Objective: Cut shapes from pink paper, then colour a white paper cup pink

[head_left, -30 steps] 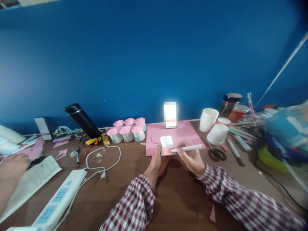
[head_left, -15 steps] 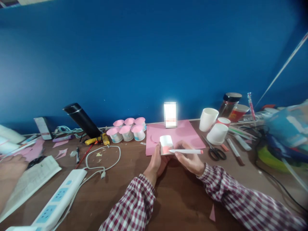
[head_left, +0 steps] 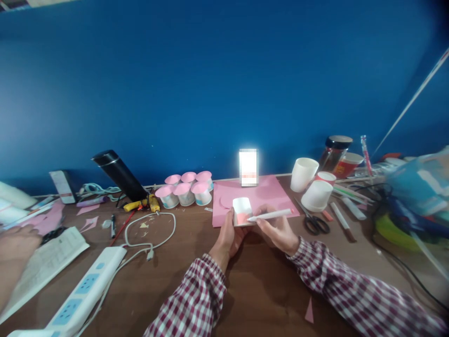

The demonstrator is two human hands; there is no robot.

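Pink colouring already covers the lower part of the white cup (head_left: 242,210) that we steady with our left hand (head_left: 229,236), fingers wrapped round its left side. Our right hand (head_left: 278,231) grips a white marker (head_left: 270,216), tip against the cup's coloured patch. The cup stands at the near edge of the pink sheet (head_left: 270,194), mid-bench.

Since half a second ago the marker's far end has lifted again, back toward the slant it had a second ago, while the tip has stayed on the same patch and the cup has not moved. We read that as short back-and-forth strokes, so the colouring looks under way, with most of the cup's wall still white. At far left another person's hand (head_left: 16,241) has drifted slightly nearer on the bench (head_left: 259,290).

Counting what shows:
- one cup in hand, one marker in hand
- six pink-topped cups (head_left: 185,189) clustered left of the sheet
- three plain white cups (head_left: 312,185) to the right, one of them tipped over
- one pair of scissors (head_left: 314,220) just right of our right hand
- one power strip (head_left: 87,290) near left
- one black flask (head_left: 119,175) leaning at far left
- one dark-lidded jar (head_left: 335,150) and one red cup (head_left: 349,163) at far right
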